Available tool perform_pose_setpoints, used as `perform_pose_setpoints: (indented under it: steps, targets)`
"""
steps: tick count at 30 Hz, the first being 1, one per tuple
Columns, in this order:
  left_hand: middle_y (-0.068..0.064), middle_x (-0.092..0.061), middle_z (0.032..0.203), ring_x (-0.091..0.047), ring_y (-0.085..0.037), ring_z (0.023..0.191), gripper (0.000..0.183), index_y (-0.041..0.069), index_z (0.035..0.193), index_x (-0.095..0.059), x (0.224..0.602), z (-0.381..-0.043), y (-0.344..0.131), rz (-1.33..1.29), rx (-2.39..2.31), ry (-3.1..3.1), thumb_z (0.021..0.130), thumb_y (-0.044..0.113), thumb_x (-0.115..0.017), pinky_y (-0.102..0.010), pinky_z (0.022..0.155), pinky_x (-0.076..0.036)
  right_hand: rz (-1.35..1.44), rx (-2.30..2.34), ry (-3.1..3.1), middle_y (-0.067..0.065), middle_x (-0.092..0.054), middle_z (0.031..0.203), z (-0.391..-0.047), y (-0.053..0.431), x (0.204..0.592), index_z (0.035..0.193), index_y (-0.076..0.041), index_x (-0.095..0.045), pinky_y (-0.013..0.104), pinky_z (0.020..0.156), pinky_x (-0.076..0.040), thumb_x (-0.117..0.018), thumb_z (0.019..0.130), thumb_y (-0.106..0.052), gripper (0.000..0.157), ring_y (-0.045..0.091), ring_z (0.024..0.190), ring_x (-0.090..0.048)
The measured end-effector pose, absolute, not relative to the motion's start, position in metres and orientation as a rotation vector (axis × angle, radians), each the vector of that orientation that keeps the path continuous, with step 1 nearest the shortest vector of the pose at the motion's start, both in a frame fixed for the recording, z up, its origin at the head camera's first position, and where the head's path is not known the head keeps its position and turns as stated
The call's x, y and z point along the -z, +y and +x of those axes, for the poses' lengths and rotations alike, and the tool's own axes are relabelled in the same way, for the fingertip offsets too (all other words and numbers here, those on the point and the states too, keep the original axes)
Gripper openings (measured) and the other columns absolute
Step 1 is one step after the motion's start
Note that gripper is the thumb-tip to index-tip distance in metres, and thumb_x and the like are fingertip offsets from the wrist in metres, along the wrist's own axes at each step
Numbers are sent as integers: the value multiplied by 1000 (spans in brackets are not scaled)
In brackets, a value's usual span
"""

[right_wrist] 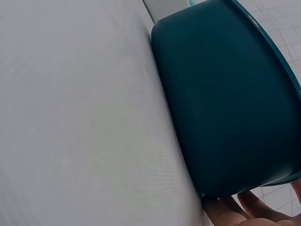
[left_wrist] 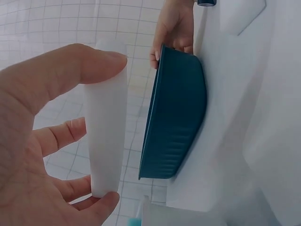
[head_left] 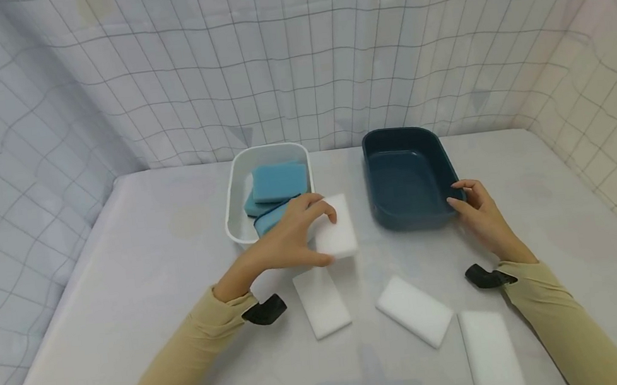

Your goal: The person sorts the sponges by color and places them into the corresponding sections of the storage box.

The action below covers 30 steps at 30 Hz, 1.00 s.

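Observation:
My left hand (head_left: 296, 235) holds a white sponge block (head_left: 335, 227) between thumb and fingers, raised above the table to the right of a white bin. In the left wrist view the block (left_wrist: 106, 132) stands on its edge in the grip. My right hand (head_left: 485, 217) grips the near right corner of a dark teal bin (head_left: 450, 160), with fingers at its rim and wall. The teal bin has nothing in it. Blue sponges (head_left: 280, 182) lie in the white bin (head_left: 234, 217), partly hidden behind the left hand.
Three more white blocks lie on the table: one below the left hand (head_left: 323, 302), a slanted block (head_left: 415, 312) in the middle, and a block (head_left: 491, 352) beside the right sleeve. Gridded white cloth walls (head_left: 293, 61) enclose the back and sides of the table.

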<state>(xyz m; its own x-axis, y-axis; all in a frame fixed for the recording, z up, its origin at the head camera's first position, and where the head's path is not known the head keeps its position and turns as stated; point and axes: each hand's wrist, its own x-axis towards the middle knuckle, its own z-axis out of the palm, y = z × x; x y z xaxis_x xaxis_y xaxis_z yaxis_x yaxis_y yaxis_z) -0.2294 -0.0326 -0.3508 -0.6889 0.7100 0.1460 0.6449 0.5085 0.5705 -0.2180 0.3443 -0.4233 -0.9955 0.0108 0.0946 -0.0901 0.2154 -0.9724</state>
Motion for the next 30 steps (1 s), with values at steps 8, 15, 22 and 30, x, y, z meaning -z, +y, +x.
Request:
perform_pose_setpoints:
  steps: [8, 15, 22, 30]
  targets:
    - [-15, -38, 135, -34, -31, 123, 49, 17, 110, -50, 354, -246, -12, 1213, -928, 2648, 71, 27, -78, -48, 99, -38, 85, -1938, -2357, -6, -36, 108, -220, 345, 426, 117, -27, -41, 16, 60, -33, -52, 96, -17, 26, 5, 75, -37]
    - [-13, -33, 140, -30, -31, 128, 49, 17, 113, -49, 353, -255, 12, 1180, -917, 2624, 73, 26, -77, -47, 99, -40, 83, -1957, -2346, -5, -35, 108, -221, 345, 426, 117, -28, -41, 17, 60, -33, -52, 96, -16, 26, 6, 75, -36]
    - [-13, -30, 143, -27, -31, 129, 50, 17, 114, -48, 354, -266, 37, 1166, -941, 2623, 74, 25, -76, -44, 96, -41, 93, -1937, -2349, -6, -36, 110, -222, 345, 426, 116, -29, -42, 17, 58, -32, -52, 96, -17, 26, 5, 74, -36]
    - [-15, -31, 142, -27, -32, 129, 49, 15, 114, -49, 354, -277, 58, 1165, -943, 2632, 74, 25, -76, -47, 100, -38, 87, -1940, -2344, -6, -37, 109, -222, 345, 427, 116, -27, -42, 16, 58, -32, -53, 96, -16, 26, 5, 75, -37]
